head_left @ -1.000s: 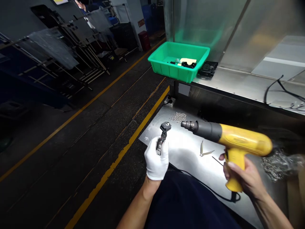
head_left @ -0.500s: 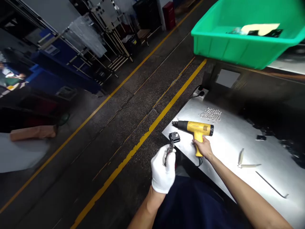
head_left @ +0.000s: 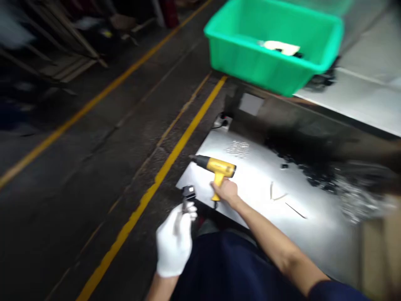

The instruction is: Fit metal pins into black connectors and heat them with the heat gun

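Observation:
My left hand (head_left: 175, 240), in a white glove, is closed on a small dark tool, blurred here. At the tool's upper end sits a black part (head_left: 189, 192) with a bright spot on it. My bare right hand (head_left: 227, 190) is wrapped round the handle of a yellow heat gun (head_left: 221, 167). The gun's black nozzle points left, above and slightly right of the black part, with a gap between them. Beneath the gun lies a shiny metal tabletop (head_left: 260, 163).
Small shiny pieces (head_left: 238, 149) lie behind the gun. Right of it are an open-legged tool (head_left: 275, 197), a thin rod (head_left: 296, 210), black parts (head_left: 316, 177) and clear plastic (head_left: 354, 196). A green bin (head_left: 250, 62) stands on a higher surface. A socket strip (head_left: 223, 122) sits at the table's far corner.
The view has swung right, so the bin, table and both hands appear farther left. More black parts and the clear plastic now show. Both hands keep their holds.

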A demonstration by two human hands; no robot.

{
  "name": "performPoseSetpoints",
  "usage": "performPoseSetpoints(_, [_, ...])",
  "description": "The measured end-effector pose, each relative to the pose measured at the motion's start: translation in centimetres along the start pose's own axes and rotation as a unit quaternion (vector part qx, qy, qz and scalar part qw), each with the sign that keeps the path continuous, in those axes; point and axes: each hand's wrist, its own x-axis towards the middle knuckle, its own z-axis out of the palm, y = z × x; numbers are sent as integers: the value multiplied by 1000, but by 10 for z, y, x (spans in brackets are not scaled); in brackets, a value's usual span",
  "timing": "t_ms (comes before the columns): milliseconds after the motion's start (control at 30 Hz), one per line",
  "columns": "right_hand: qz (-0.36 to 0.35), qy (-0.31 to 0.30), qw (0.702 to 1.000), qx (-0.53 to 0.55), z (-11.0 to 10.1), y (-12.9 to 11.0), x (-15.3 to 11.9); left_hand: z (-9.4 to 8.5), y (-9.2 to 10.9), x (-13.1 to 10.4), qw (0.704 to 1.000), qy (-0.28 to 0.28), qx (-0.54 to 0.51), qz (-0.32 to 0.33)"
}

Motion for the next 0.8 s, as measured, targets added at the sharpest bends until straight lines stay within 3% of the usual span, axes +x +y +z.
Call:
performPoseSetpoints(133, [-23,37,999,-6,-6,41,-5,22,-9,9,999,-30,-17,-25])
performPoseSetpoints(233, [-19,83,996,-3,-21,100,-28,42,-3,3,993,-70,-60,-67])
performPoseSetpoints(367, [56,168,984,-14,-48,185,-55,66,16,-14,975,-113,-141,-131])
performPoseSetpoints(433, [83,199,976,-20,-59,215,-60,79,27,-24,963,-116,-183,-161])
performPoseSetpoints(600, [81,236,968,-32,-72,258,-66,102,50,-47,940,-122,-237,-213])
performPoseSetpoints(800, [94,205,973,-39,-88,312,-99,119,75,-77,928,-130,-278,-212])
